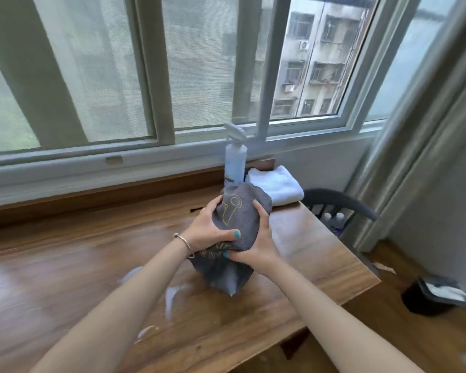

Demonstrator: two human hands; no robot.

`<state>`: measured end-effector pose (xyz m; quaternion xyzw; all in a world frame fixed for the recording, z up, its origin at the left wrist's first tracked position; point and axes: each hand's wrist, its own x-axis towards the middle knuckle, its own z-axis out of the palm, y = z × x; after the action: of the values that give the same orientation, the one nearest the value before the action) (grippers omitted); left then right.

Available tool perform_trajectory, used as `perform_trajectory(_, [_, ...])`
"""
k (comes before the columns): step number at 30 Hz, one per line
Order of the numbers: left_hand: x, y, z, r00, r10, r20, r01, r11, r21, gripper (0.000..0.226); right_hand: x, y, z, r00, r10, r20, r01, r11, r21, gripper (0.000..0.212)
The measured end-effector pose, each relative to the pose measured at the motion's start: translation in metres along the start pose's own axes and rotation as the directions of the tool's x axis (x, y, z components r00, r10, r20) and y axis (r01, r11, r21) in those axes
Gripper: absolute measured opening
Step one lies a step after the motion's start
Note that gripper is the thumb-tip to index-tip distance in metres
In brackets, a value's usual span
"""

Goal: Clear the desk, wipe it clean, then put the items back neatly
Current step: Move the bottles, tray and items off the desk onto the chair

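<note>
Both hands are gathering the grey embroidered microfibre cloth [236,224] above the wooden desk [65,265]: left hand [209,230] and right hand [256,246] are curling round it. Bunching it tightly between the fingers, before pressing onto the wet streaks [172,292] below, should be helping.

head view | worn on head | faces forward-down, near | desk [320,254], window [199,63] ahead

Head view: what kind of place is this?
Likely a room in a flat or hotel: wooden desk under a wide window facing apartment blocks, a chair and waste bin beside it.
</note>
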<state>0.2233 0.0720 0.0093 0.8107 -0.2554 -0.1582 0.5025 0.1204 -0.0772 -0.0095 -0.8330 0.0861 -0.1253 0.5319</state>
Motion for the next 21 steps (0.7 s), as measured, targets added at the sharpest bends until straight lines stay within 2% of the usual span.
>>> perform_trajectory(3, [0.015, 0.028, 0.049, 0.997, 0.047, 0.068, -0.048, 0.999, 0.006, 0.137, -0.012, 0.02, -0.05, 0.998, 0.024, -0.053, -0.025, 1.0, -0.017, 0.129])
perform_trajectory(7, [0.031, 0.064, 0.117, 0.985, 0.113, 0.128, -0.115, 0.993, 0.005, 0.121, -0.033, 0.045, -0.116, 0.99, 0.027, -0.139, -0.032, 0.999, -0.028, 0.128])
perform_trajectory(11, [0.044, 0.093, 0.181, 0.971, 0.172, 0.169, -0.166, 0.985, -0.05, 0.12, -0.053, 0.066, -0.179, 0.986, 0.048, -0.162, -0.063, 0.994, -0.085, 0.128])
perform_trajectory(14, [0.049, 0.113, 0.226, 0.957, 0.229, 0.179, -0.218, 0.973, -0.078, 0.105, -0.066, 0.082, -0.221, 0.98, 0.044, -0.194, -0.062, 0.994, -0.089, 0.13])
perform_trajectory(21, [0.072, 0.14, 0.309, 0.919, 0.318, 0.233, -0.268, 0.938, -0.22, 0.118, -0.078, 0.123, -0.297, 0.961, 0.091, -0.263, -0.12, 0.988, -0.098, 0.127])
